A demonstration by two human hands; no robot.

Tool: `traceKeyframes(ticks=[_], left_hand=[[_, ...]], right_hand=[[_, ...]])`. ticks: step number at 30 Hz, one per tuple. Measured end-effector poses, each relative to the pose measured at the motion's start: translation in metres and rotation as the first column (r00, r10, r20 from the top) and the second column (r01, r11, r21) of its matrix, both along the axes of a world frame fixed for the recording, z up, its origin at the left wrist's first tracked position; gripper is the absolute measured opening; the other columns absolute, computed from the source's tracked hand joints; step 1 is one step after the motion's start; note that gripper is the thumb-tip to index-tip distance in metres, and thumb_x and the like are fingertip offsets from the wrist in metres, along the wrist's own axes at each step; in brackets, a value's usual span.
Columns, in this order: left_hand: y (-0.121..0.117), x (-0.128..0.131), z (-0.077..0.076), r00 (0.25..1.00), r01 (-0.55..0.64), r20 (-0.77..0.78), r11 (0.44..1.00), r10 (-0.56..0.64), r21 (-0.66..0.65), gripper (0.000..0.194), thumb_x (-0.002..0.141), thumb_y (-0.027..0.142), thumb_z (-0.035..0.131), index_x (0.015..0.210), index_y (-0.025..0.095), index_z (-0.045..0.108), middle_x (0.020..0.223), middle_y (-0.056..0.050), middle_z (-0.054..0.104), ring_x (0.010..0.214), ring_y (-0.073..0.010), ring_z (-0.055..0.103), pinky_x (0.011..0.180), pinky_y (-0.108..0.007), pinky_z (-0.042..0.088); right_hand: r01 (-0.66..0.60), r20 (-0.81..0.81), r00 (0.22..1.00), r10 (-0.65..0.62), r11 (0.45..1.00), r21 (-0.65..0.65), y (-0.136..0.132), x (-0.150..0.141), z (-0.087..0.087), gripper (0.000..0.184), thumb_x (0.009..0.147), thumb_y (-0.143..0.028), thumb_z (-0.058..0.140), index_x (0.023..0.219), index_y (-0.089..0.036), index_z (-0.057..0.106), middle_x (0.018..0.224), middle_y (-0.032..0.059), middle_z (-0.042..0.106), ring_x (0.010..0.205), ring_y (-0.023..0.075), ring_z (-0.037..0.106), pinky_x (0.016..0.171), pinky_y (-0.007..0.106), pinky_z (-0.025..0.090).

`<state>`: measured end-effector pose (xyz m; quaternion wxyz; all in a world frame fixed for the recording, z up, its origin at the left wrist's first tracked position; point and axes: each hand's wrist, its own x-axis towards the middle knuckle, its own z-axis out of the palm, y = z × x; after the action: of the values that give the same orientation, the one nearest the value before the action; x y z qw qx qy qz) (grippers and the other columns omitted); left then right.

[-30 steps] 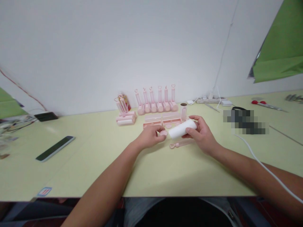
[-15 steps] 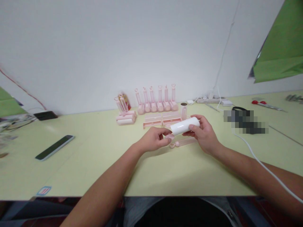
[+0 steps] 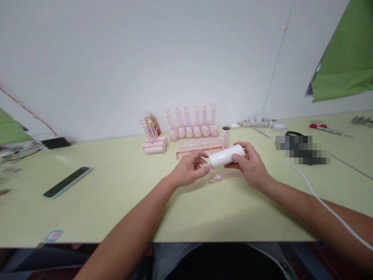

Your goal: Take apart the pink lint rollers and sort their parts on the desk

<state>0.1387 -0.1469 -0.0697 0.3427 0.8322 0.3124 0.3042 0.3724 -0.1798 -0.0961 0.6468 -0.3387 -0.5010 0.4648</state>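
Note:
A white lint roller sheet roll (image 3: 224, 155) is wrapped in the fingers of my right hand (image 3: 252, 165), held tilted above the table. At the roll's left end, my left hand (image 3: 190, 169) holds a small pale pink end piece (image 3: 207, 166) by thumb and fingers, its exact shape partly hidden. Below the roll lies a pink handle (image 3: 229, 175) with a ring at its left end. Behind my hands are pink lint roller cases (image 3: 186, 153) with clear covers, and a roll standing on end (image 3: 226, 137).
Several pink lint rollers (image 3: 196, 130) stand in a row by the wall, with more stacked at their left (image 3: 154, 147). A phone (image 3: 67, 182) lies left. A white cable (image 3: 309, 186), power strip (image 3: 259, 123) and red-handled scissors (image 3: 323, 126) are right.
My left fingers have shifted slightly and spread a little around the pink end piece at the roll's left end. The white roll has hardly moved in my right hand.

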Motion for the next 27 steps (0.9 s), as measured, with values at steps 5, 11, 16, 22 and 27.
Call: traceKeyframes(ticks=[5, 11, 16, 22, 27], left_hand=[[0.001, 0.003, -0.001, 0.983, 0.006, 0.185, 0.997, 0.009, -0.082, 0.042, 0.081, 0.034, 0.070, 0.111, 0.018, 0.046, 0.080, 0.000, 0.062, 0.059, -0.0068, 0.054, 0.053, -0.018, 0.038], [0.004, 0.008, -0.002, 0.922, 0.034, 0.381, 0.961, 0.075, -0.273, 0.053, 0.072, 0.028, 0.079, 0.112, 0.020, 0.044, 0.085, -0.001, 0.065, 0.066, -0.0110, 0.063, 0.059, -0.022, 0.051], [0.005, 0.013, 0.000, 0.868, 0.015, 0.467, 0.933, 0.167, -0.361, 0.050, 0.070, 0.029, 0.080, 0.108, 0.016, 0.051, 0.095, -0.007, 0.068, 0.079, -0.0160, 0.066, 0.064, -0.029, 0.057], [0.005, 0.013, 0.000, 0.864, -0.023, 0.471, 0.949, 0.177, -0.314, 0.041, 0.074, 0.033, 0.077, 0.106, 0.014, 0.060, 0.104, -0.009, 0.068, 0.087, -0.0179, 0.066, 0.065, -0.027, 0.057], [-0.001, 0.013, 0.004, 0.889, 0.022, 0.445, 0.960, 0.108, -0.278, 0.040, 0.077, 0.037, 0.074, 0.109, 0.015, 0.061, 0.106, -0.009, 0.068, 0.088, -0.0170, 0.065, 0.070, -0.028, 0.057]], right_hand=[[-0.091, -0.020, 0.996, 0.090, 0.996, -0.026, 0.000, -0.001, -0.001, 0.035, 0.079, -0.031, 0.072, 0.105, -0.024, 0.049, 0.102, 0.0000, 0.056, 0.089, 0.0187, 0.060, 0.071, 0.040, 0.063], [-0.100, -0.063, 0.993, 0.098, 0.995, -0.025, -0.001, -0.001, 0.000, 0.036, 0.078, -0.030, 0.074, 0.103, -0.025, 0.049, 0.101, -0.0012, 0.058, 0.092, 0.0185, 0.061, 0.074, 0.039, 0.062], [-0.106, -0.050, 0.993, 0.103, 0.993, -0.058, -0.001, -0.001, 0.001, 0.036, 0.076, -0.030, 0.075, 0.099, -0.024, 0.048, 0.101, -0.0008, 0.060, 0.088, 0.0173, 0.065, 0.077, 0.039, 0.060], [-0.187, 0.185, 0.960, 0.208, 0.974, -0.125, -0.001, -0.001, -0.003, 0.042, 0.074, -0.031, 0.076, 0.104, -0.021, 0.049, 0.093, 0.0013, 0.061, 0.073, 0.0176, 0.066, 0.062, 0.032, 0.056], [-0.288, 0.426, 0.855, 0.297, 0.954, -0.086, -0.014, -0.008, 0.007, 0.054, 0.076, -0.031, 0.073, 0.125, -0.022, 0.052, 0.101, 0.0044, 0.061, 0.074, 0.0161, 0.059, 0.056, 0.027, 0.052]])
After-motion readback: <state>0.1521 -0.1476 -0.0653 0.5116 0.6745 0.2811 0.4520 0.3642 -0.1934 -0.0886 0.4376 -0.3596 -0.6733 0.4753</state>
